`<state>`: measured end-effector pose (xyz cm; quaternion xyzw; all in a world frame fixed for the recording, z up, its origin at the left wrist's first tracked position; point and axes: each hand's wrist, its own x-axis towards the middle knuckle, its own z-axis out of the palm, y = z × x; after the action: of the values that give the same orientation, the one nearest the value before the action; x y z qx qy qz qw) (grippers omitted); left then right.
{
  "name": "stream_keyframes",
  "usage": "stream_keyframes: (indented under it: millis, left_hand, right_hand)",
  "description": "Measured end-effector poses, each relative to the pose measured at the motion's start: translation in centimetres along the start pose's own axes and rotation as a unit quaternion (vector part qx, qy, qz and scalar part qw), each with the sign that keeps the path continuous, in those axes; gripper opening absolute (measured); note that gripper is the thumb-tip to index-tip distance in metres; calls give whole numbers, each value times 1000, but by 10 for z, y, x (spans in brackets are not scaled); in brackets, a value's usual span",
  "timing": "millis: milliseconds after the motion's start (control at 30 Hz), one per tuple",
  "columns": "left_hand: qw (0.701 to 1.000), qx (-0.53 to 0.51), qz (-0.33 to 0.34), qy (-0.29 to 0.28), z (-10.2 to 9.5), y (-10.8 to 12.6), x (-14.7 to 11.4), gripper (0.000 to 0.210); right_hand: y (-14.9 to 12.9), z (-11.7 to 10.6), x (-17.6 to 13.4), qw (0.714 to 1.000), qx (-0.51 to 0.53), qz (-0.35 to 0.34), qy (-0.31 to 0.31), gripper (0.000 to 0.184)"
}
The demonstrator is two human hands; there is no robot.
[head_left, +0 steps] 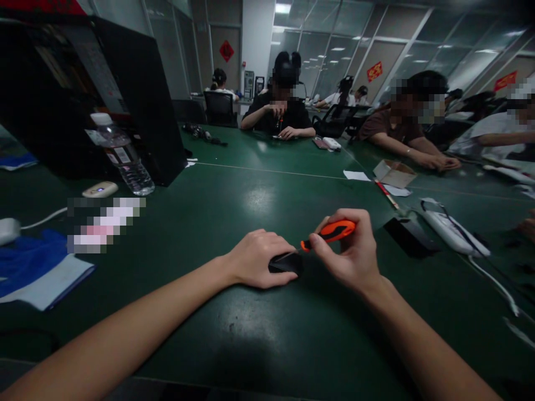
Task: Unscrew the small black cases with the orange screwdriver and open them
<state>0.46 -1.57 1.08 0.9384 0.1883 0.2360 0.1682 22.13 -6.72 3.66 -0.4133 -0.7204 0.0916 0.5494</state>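
On the green table, my left hand (261, 259) is wrapped around a black computer mouse (287, 264), thumb on the near side and fingers over the far side. My right hand (351, 253) grips a screwdriver (333, 230) by its orange and black handle, between thumb and fingers. The screwdriver is tilted, its thin shaft pointing down and left at the right end of the mouse. Whether the tip touches the mouse I cannot tell. Part of the mouse is hidden under my left fingers.
Left stand a water bottle (127, 161), a black cabinet (137, 94), a blue cloth (33, 256) and a pale oval device (100, 190). Right lie a black box (412, 236), a white power strip (455, 227) with cables and a cardboard box (395, 173). Several people sit around and beyond the table.
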Motion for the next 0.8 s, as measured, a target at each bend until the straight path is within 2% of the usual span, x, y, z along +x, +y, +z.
stream_keyframes:
  millis: [67, 133, 200, 267, 367, 500, 667, 800]
  left_hand:
    - [1000, 10, -14, 0, 3, 3, 1, 43]
    - [1000, 7, -20, 2, 6, 3, 2, 44]
    - [1000, -1, -22, 9, 7, 1, 3, 44]
    - [1000, -7, -25, 15, 7, 0, 3, 43]
    - [999, -9, -28, 22, 7, 0, 3, 42]
    - [999, -8, -31, 27, 7, 0, 3, 39]
    - [999, 3, -21, 32, 10, -1, 2, 39]
    - [999, 17, -14, 35, 11, -2, 1, 39]
  right_hand:
    - [0, 0, -1, 1000, -8, -16, 4, 33]
    - [0, -1, -1, 998, -12, -43, 38, 30]
    - [1, -3, 2, 992, -36, -54, 113, 24]
    - [5, -5, 6, 977, -75, -35, 198, 18]
    - [13, -7, 12, 960, -100, 9, 260, 15]
    - [20, -7, 14, 956, -92, 20, 277, 15]
    - [19, -7, 13, 957, -106, 34, 266, 13]
    - [27, -7, 17, 965, -75, 101, 231, 11]
